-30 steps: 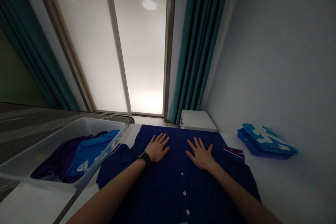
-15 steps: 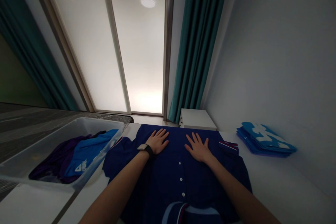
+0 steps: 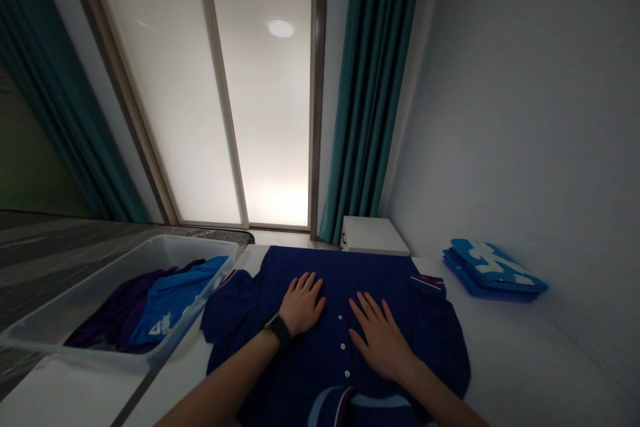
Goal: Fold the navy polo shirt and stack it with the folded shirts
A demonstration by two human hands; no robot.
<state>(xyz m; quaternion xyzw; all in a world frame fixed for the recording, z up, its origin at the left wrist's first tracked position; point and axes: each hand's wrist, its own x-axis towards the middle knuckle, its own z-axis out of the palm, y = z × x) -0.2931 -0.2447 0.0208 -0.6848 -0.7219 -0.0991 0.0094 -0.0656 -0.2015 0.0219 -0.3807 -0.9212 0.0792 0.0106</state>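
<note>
Fingers (image 3: 306, 288) of both hands lie flat and a little spread, palms down, pinching nothing. They rest on a dark blue polo shirt (image 3: 320, 347), which is directly beneath them; how hard they press, I can't tell from where I stand. The left hand (image 3: 301, 312), a watch (image 3: 278, 329) at its wrist, sits slightly farther toward the far edge of the shirt. The right hand (image 3: 383, 340) is a bit nearer the body, its thumb just beside the row of white buttons (image 3: 343, 346), so it is the closer hand to that line.

What matters in the layout is the shirt's long axis: it runs straight away from the person, the collar (image 3: 375, 401) close to the body, the straight hem beyond the fingertips. One sleeve lies out on either side, each nearer its own hand, and the right striped cuff (image 3: 427, 285) shows plainly.

Around it all is the white surface (image 3: 505, 347). To the left stands a translucent bin (image 3: 167, 247) with a purple garment (image 3: 117, 307) and a bright blue garment (image 3: 177, 293) inside, loosely heaped. To the right, well apart from the fingers, a folded blue stack (image 3: 493, 270) lies by the wall. Past the hem I see a white cabinet (image 3: 375, 235), a teal curtain (image 3: 373, 100) and frosted sliding panels (image 3: 270, 113).
</note>
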